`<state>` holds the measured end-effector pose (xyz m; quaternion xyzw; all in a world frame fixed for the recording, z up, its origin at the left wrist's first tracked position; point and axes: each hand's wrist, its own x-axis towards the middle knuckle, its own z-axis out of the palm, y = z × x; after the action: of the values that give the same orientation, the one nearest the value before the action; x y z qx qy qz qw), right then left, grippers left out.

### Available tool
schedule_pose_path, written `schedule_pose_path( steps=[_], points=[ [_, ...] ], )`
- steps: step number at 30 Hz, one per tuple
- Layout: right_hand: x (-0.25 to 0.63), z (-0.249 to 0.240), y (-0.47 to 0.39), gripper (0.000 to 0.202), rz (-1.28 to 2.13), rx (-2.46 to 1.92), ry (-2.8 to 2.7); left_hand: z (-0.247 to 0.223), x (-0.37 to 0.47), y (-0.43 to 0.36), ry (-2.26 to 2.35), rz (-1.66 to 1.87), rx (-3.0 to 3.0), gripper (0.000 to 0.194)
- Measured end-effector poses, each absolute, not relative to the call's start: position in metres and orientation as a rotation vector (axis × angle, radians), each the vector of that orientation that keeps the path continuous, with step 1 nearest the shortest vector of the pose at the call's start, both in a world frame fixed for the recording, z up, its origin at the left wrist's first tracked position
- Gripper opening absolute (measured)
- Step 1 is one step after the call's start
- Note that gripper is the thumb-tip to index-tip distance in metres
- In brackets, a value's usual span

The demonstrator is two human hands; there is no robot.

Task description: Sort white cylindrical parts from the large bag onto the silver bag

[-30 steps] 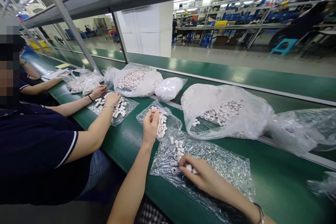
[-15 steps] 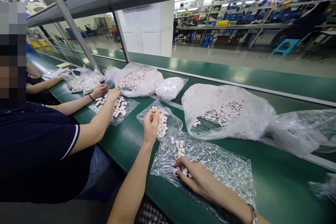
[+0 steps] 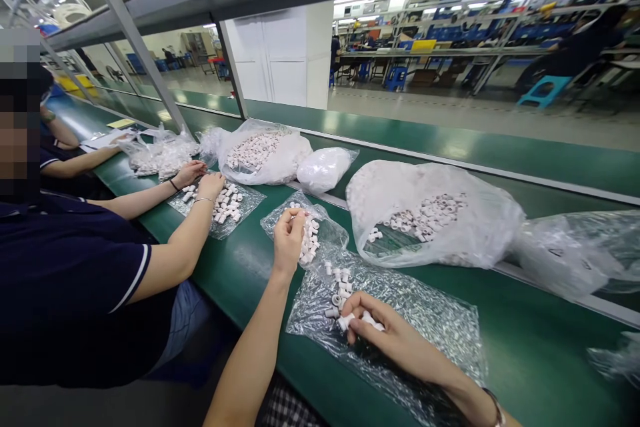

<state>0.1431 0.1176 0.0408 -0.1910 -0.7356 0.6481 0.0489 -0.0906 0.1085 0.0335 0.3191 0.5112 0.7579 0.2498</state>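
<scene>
My right hand (image 3: 387,333) is closed on a white plastic tee fitting (image 3: 346,321), pinched between thumb and fingertips. More white fittings (image 3: 371,320) show between that hand's fingers and palm. Under it lies a crinkled clear plastic bag (image 3: 425,300), with several loose fittings (image 3: 343,277) on it in a rough row. My left hand (image 3: 289,240) hovers with its fingertips pinched together at a small open bag (image 3: 330,227) of white fittings (image 3: 309,240). Whatever is between those fingertips is too small to make out.
A large translucent bag (image 3: 480,213) of fittings stands behind my right hand, with a knotted white bag (image 3: 325,170) left of it. To the left, a co-worker's hands (image 3: 213,183) are over another clear bag (image 3: 250,203) of fittings. The bench (image 3: 240,260) is green.
My right hand has lifted slightly and moved right from the loose fittings, now with a tee fitting in its fingertips. My left hand has stayed in place.
</scene>
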Motion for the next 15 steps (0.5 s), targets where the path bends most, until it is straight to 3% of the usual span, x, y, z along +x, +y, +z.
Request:
schedule_pose_path(
  steps=[4,8,10,15],
  points=[
    [0.143,0.047,0.121,0.023,1.960,-0.592,-2.228,0.034,-0.090,0.108,1.382,2.056,0.870,0.025],
    [0.132,0.071,0.135,0.024,1.705,-0.623,-2.287,0.035,-0.090,0.108,1.378,2.047,0.877,0.024],
    [0.115,0.083,0.145,0.023,1.452,-0.627,-2.398,0.035,-0.089,0.107,1.375,2.039,0.883,0.024],
    [0.044,0.088,0.165,0.015,0.379,-0.532,-2.956,0.034,-0.090,0.108,1.386,2.064,0.877,0.025]
  ],
)
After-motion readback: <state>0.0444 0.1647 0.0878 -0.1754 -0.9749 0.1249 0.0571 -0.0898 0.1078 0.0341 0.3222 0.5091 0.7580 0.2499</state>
